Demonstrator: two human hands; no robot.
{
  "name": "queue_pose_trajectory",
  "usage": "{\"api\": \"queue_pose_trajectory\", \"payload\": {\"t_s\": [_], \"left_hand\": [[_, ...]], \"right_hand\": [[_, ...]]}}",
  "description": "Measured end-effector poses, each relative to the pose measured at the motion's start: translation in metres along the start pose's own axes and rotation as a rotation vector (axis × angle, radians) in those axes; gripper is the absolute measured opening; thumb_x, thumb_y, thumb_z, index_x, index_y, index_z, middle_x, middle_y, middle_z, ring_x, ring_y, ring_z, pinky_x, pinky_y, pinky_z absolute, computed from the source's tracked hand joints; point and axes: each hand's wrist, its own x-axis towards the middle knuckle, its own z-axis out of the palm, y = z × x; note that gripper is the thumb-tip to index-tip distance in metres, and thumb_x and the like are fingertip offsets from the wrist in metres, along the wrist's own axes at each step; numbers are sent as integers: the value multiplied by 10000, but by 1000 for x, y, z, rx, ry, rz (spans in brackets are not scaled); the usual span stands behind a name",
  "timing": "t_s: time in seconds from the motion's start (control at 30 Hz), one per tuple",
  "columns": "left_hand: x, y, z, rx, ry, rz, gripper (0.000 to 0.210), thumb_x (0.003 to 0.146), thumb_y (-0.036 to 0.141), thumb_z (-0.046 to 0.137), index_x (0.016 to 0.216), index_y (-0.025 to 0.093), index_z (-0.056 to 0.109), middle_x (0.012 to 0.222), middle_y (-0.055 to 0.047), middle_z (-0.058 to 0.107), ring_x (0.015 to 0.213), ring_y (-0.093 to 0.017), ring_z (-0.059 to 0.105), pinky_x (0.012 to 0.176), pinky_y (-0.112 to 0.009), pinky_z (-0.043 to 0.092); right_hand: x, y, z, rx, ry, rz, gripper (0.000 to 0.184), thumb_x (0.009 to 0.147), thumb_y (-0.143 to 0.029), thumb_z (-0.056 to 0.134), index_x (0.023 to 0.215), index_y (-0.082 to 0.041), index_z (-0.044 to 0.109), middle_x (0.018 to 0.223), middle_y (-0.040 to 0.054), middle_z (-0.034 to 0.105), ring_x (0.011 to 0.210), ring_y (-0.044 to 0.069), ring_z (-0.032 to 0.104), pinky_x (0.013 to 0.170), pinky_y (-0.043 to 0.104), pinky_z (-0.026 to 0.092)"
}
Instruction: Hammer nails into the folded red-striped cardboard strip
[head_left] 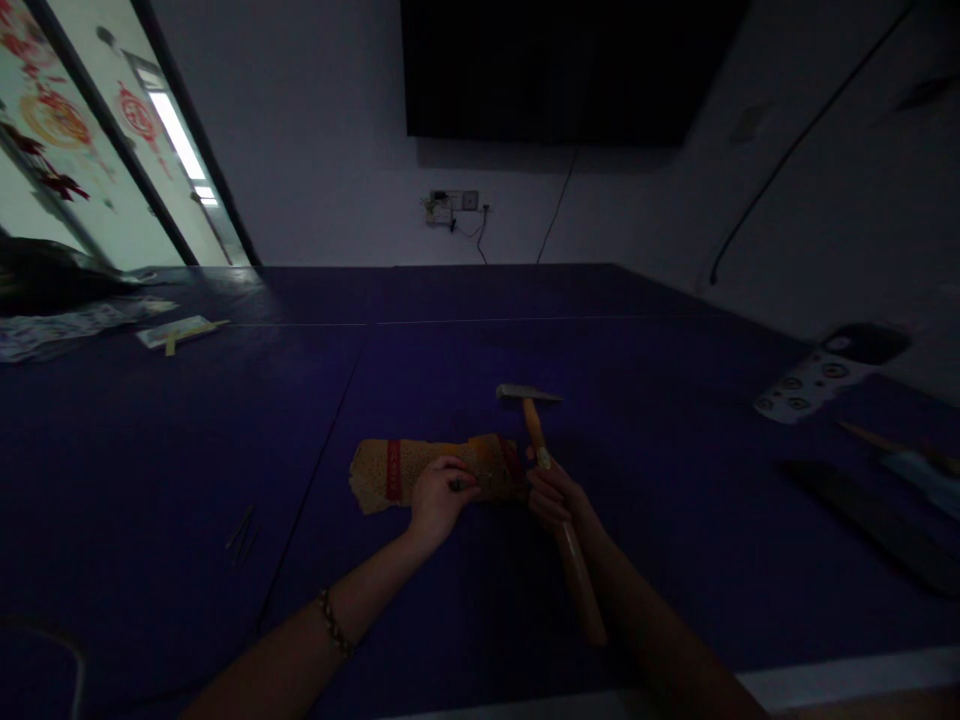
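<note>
My right hand is wrapped round the wooden handle of a hammer. Its metal head points away from me and the handle end slants back toward my forearm. In front of me lies a flat, speckled tan piece with red bands and an orange patch, too dim to name its kind. My left hand rests over its middle, thumb and fingers pinched. A small dark thing shows at the fingertips, but I cannot make it out. To the left, several thin nail-like pieces lie on the blue table.
At the right are a patterned white box, a long dark flat piece and a thin wooden stick. Far left lie papers and a small white packet. A screen hangs on the wall behind.
</note>
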Motion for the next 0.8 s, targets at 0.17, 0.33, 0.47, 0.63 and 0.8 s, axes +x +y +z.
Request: {"api": "queue_pose_trajectory", "payload": {"t_s": [0.17, 0.33, 0.47, 0.63, 0.8], "left_hand": [[-4, 0, -3, 2, -1, 48, 258, 581, 108, 708, 824, 180, 666, 934, -40, 600, 939, -195, 549, 840, -331, 422], [3, -1, -15, -55, -21, 96, 527, 519, 74, 719, 1020, 175, 593, 1046, -69, 580, 997, -207, 532, 898, -358, 401], [12, 6, -46, -105, -124, 84, 666, 508, 44, 692, 1138, 164, 515, 1151, -96, 551, 1063, -214, 510, 935, -353, 384], [-19, 4, -112, 97, -153, 148, 502, 658, 216, 598, 1150, 198, 502, 1194, -61, 541, 1111, -203, 487, 969, -346, 363], [-93, -50, -158, 687, 260, -17, 434, 768, 360, 411, 1142, 165, 513, 1243, -91, 508, 1218, -271, 370, 997, -455, 304]], "right_hand": [[1, 0, 0, -32, 1, 12, 236, 732, -294, 582, 903, -238, 428, 402, -162, 308, 213, 10, 126, 225, 111, 194], [2, -1, 3, -37, 7, 3, 235, 726, -302, 584, 883, -239, 423, 393, -166, 287, 217, 11, 96, 220, 109, 168], [2, -2, 5, -22, 22, -21, 237, 715, -311, 587, 867, -240, 419, 392, -169, 259, 233, 11, 59, 225, 105, 148], [3, -1, 1, -14, 30, -28, 227, 714, -291, 579, 872, -241, 424, 396, -167, 242, 236, 14, 56, 231, 106, 135], [4, 1, -3, -3, 26, -32, 223, 716, -283, 580, 882, -241, 437, 393, -166, 245, 232, 13, 59, 229, 108, 145]]}}
